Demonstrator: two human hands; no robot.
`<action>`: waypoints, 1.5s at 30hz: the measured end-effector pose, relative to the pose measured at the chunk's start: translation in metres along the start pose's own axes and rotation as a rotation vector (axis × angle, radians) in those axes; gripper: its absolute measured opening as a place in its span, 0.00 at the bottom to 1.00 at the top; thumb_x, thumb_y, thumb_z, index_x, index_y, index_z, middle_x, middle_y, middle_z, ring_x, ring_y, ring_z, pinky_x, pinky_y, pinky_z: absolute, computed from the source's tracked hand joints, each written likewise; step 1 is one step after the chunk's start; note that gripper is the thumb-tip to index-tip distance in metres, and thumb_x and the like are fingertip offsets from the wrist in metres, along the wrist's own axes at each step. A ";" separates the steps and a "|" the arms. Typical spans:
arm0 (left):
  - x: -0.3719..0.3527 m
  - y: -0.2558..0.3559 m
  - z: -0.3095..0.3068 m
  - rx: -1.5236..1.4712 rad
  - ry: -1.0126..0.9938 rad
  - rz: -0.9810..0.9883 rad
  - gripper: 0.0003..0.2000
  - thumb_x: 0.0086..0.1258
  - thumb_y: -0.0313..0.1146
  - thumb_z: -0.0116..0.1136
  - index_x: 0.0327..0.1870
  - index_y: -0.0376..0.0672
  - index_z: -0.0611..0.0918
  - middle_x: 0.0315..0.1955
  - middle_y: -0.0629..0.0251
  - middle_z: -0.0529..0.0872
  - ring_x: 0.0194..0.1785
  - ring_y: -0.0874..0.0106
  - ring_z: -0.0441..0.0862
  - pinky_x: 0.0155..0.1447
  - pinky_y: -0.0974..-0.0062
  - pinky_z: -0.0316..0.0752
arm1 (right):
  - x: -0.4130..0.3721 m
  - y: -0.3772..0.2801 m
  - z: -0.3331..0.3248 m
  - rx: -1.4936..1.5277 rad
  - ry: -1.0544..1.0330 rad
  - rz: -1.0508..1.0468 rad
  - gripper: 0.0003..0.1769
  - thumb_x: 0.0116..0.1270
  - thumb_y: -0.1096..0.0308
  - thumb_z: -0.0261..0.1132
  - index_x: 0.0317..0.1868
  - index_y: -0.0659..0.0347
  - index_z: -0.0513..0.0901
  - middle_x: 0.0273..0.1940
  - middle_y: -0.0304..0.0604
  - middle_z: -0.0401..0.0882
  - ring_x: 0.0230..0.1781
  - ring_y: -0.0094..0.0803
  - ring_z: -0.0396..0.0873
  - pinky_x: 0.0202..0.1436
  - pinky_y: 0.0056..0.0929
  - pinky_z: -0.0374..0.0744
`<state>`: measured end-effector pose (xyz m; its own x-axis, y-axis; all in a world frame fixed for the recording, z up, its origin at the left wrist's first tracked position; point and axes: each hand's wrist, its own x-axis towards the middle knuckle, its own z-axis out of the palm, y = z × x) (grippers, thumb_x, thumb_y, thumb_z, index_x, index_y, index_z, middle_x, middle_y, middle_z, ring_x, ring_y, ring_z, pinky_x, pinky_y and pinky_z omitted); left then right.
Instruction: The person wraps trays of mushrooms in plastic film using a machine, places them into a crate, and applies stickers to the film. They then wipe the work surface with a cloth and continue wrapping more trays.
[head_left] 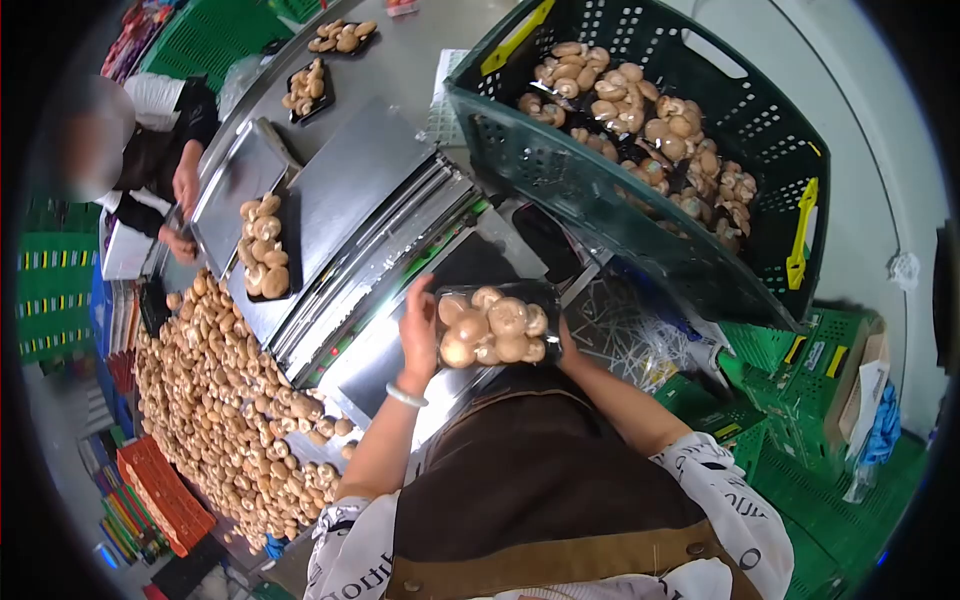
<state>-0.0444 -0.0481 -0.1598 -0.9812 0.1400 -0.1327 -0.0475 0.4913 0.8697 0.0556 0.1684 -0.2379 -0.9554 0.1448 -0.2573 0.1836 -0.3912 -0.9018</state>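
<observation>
A black tray of brown mushrooms, with a shine of clear film over it, is held level in front of my apron. My left hand grips its left end, thumb and fingers along the edge. At the right end my right hand holds the tray, its fingers mostly hidden behind it. Just beyond the tray stands the metal wrapping machine with its rollers and a flat plate. Another black tray of mushrooms rests on the steel surface to the left of the machine.
A dark green crate at the upper right holds several packed mushroom trays. Loose mushrooms are heaped at the left. Two filled trays lie at the back of the steel table. Across from me is a co-worker, whose hands are near the table edge.
</observation>
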 end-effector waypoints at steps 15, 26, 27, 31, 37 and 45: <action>-0.069 0.178 -0.020 -1.105 -1.162 -0.291 0.27 0.75 0.40 0.49 0.71 0.46 0.58 0.61 0.51 0.70 0.61 0.63 0.71 0.66 0.68 0.65 | -0.018 -0.261 0.042 -0.803 -0.712 0.057 0.23 0.62 0.57 0.67 0.54 0.62 0.77 0.40 0.45 0.84 0.43 0.38 0.84 0.47 0.32 0.79; -0.023 0.124 0.038 -0.745 -0.975 -0.266 0.10 0.74 0.30 0.53 0.53 0.41 0.73 0.45 0.62 0.82 0.43 0.73 0.81 0.50 0.78 0.75 | 0.003 -0.336 0.032 -0.787 -0.439 -0.114 0.39 0.50 0.59 0.75 0.62 0.61 0.71 0.57 0.47 0.76 0.55 0.38 0.77 0.57 0.33 0.75; -0.018 0.130 0.039 -0.791 -0.926 -0.331 0.09 0.74 0.29 0.53 0.52 0.41 0.74 0.43 0.63 0.83 0.41 0.74 0.82 0.48 0.79 0.76 | 0.012 -0.339 0.004 -0.792 -0.200 -0.267 0.37 0.50 0.63 0.74 0.61 0.62 0.72 0.57 0.43 0.75 0.55 0.32 0.76 0.58 0.32 0.75; -0.006 0.144 0.037 -0.896 -0.684 -0.525 0.03 0.74 0.27 0.51 0.44 0.41 0.75 0.36 0.67 0.82 0.34 0.79 0.77 0.42 0.82 0.73 | 0.062 -0.381 -0.140 -0.249 0.416 -0.375 0.24 0.72 0.64 0.59 0.64 0.62 0.70 0.57 0.42 0.75 0.53 0.25 0.76 0.56 0.27 0.77; 0.018 0.146 0.035 -0.890 -0.655 -0.528 0.02 0.74 0.26 0.50 0.42 0.41 0.75 0.34 0.66 0.81 0.33 0.78 0.76 0.43 0.81 0.72 | 0.128 -0.323 -0.337 -0.560 1.090 -0.122 0.33 0.69 0.51 0.63 0.65 0.66 0.69 0.55 0.47 0.76 0.54 0.32 0.75 0.58 0.30 0.73; 0.046 0.145 0.023 -0.913 -0.417 -0.536 0.03 0.72 0.23 0.51 0.43 0.40 0.76 0.35 0.64 0.81 0.35 0.78 0.76 0.43 0.80 0.71 | 0.192 -0.264 -0.346 -0.897 1.193 0.146 0.30 0.73 0.48 0.49 0.63 0.64 0.69 0.63 0.57 0.71 0.64 0.51 0.69 0.65 0.41 0.70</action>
<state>-0.0924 0.0496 -0.0503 -0.6631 0.4594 -0.5910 -0.7279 -0.2115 0.6523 -0.0967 0.6142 -0.1692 -0.2526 0.9636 -0.0872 0.7572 0.1407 -0.6379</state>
